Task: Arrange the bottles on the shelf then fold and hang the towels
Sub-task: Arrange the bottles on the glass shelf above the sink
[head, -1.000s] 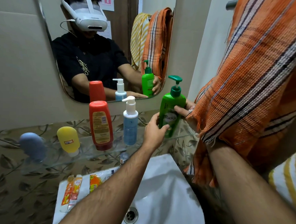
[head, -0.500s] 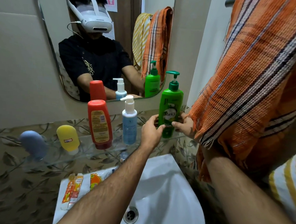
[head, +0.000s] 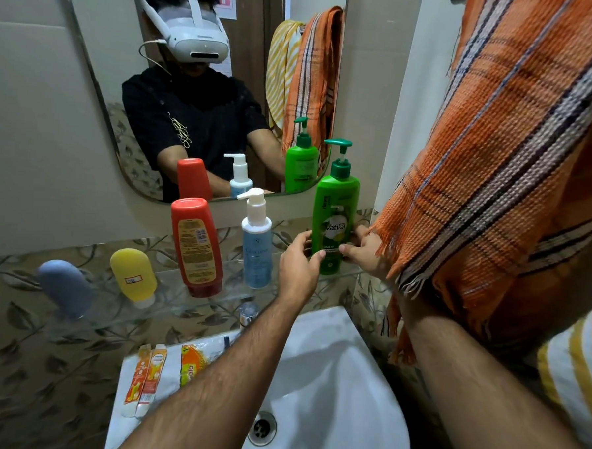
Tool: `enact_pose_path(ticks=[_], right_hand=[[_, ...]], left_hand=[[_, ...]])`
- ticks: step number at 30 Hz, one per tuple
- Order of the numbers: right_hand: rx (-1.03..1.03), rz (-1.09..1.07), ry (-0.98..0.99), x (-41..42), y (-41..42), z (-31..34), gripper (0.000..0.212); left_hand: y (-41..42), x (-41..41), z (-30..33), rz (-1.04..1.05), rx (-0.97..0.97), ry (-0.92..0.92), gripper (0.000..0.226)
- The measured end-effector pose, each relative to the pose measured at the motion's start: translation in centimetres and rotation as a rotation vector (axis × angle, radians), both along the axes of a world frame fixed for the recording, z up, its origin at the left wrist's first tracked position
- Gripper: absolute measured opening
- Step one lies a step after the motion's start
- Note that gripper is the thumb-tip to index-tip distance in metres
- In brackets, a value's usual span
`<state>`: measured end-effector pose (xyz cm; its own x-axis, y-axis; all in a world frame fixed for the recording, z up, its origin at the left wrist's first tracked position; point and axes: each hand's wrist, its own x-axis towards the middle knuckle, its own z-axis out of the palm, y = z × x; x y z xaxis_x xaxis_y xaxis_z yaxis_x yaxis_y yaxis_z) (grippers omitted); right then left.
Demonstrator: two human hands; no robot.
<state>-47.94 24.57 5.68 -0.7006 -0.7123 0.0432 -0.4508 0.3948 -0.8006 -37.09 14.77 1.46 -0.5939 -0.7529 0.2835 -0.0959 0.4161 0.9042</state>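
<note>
A green pump bottle (head: 335,205) stands upright at the right end of the glass shelf (head: 229,298). My left hand (head: 297,262) grips its lower left side and my right hand (head: 365,250) its lower right side. To its left on the shelf stand a blue pump bottle (head: 257,253), a red bottle (head: 195,250), a yellow bottle (head: 133,274) and a grey-blue bottle (head: 65,287). An orange striped towel (head: 503,159) hangs over my right wrist. A yellow striped towel (head: 575,373) shows at the lower right.
A white sink (head: 313,397) with a drain lies below the shelf, a tap (head: 249,313) at its back. Toothpaste tubes (head: 146,378) lie on its left rim. A mirror (head: 90,59) above reflects a person and the bottles.
The green bottle has come down from being held tilted in the air to standing upright on the shelf's right end. Both hands stayed on it and slid lower.
</note>
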Motion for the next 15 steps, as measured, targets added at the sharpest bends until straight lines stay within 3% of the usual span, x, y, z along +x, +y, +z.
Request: enact_pose_path(ticks=[15], right_hand=[[-0.001, 0.004, -0.038, 0.50, -0.07, 0.37, 0.053]], left_hand=[[-0.01, 0.14, 0.11, 0.001, -0.009, -0.014, 0.044]])
